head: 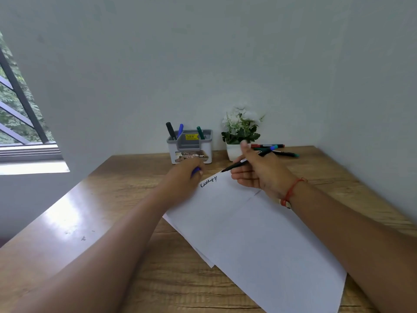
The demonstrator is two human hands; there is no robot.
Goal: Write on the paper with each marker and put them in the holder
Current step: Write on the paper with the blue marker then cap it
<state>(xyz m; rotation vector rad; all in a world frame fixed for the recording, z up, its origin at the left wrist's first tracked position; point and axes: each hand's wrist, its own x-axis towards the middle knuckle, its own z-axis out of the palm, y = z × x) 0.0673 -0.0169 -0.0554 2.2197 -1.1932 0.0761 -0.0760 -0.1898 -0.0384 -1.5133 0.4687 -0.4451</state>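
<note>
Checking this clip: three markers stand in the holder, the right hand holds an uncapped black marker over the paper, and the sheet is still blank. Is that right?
Not quite: the paper is not blank. The head view shows a short dark scribble near its far corner. The rest holds: three markers stand in the holder, and the right hand holds an uncapped black marker over the paper.

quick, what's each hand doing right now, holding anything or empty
Left hand: closed around a small blue cap.
Right hand: holding an uncapped black marker, tip just above the paper.
</note>
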